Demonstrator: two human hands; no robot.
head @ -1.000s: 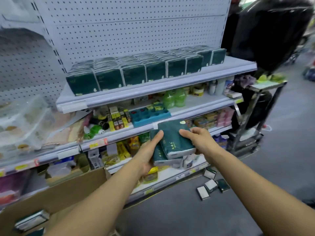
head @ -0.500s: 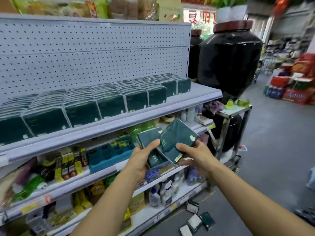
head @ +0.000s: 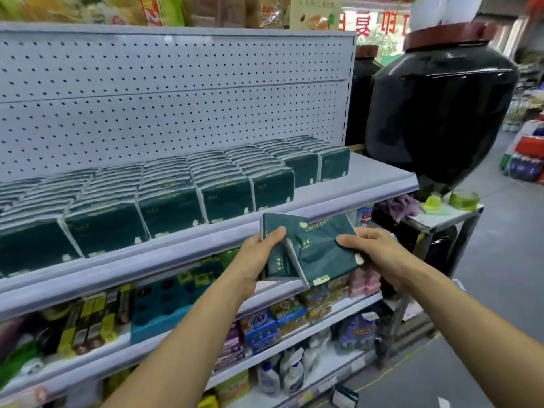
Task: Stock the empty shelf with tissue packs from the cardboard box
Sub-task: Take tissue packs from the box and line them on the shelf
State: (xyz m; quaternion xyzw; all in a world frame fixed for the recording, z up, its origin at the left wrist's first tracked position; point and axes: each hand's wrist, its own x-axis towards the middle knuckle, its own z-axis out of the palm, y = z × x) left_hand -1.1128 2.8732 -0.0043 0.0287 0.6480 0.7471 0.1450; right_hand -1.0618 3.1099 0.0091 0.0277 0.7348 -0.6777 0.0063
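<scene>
While both arms reached toward the shelving, the left hand gripped a dark green tissue pack by its left edge, thumb curled over the front face and the other fingers hidden behind it. The right hand gripped a second tissue pack from the right, thumb pressed on its front, the pack tilted and overlapping the first. Both packs hung just below the front lip of the grey metal shelf, apart from it as far as the blur allowed telling. They were soft, flat rectangular packs in glossy film with pale printing. On that shelf stood rows of stocked tissue packs, upright and tightly ranked, before a white perforated back panel. A large glossy black jar stood to the right.
</scene>
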